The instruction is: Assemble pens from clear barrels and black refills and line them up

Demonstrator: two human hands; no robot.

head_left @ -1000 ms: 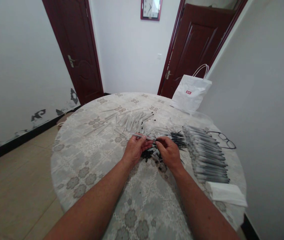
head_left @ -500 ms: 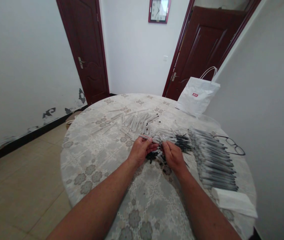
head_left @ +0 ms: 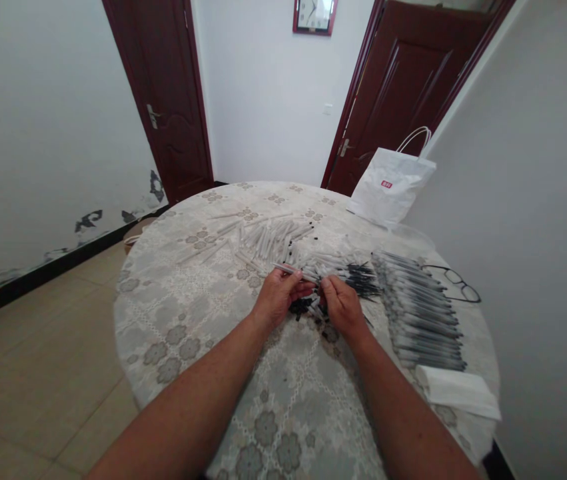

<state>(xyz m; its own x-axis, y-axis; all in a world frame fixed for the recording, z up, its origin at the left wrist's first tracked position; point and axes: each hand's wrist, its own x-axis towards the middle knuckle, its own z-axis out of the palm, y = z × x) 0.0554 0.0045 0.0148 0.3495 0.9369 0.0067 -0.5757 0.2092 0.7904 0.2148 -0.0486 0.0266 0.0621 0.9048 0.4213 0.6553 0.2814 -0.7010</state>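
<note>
**Desk:** What goes under this one?

**Photographer:** A person seated at a round table (head_left: pixel 188 320) works on a pen (head_left: pixel 293 271). The left hand (head_left: pixel 274 300) has thumb and fingers clamped on the pale shaft, which is held just above the cloth and points away to the left. The right hand (head_left: pixel 344 308) meets its near end with fingers drawn together. Whether they pinch a small part is hidden.

**Desk:** Which step is it?

**Photographer:** Fitting a piece to the end of the pen, by my reading. A heap of small black parts (head_left: pixel 303 307) lies on the cloth between and under the hands. Loose white shafts (head_left: pixel 270 240) are piled just beyond, and black refills (head_left: pixel 360 277) lie to their right.

**Desk:** And the finished ones?

**Photographer:** A long row of pens (head_left: pixel 420 313) runs down the right side, well apart from the hands. Glasses (head_left: pixel 456 283) lie beside it, a folded tissue (head_left: pixel 458 390) at its near end, and a white paper bag (head_left: pixel 390 190) stands at the far edge.

**Desk:** What does the next move call for?

**Photographer:** As I judge it, the left grip has to stay steady while the right fingers line the piece up squarely and press or twist it home. The parts are small, and a slip would drop one into the heap.
</note>
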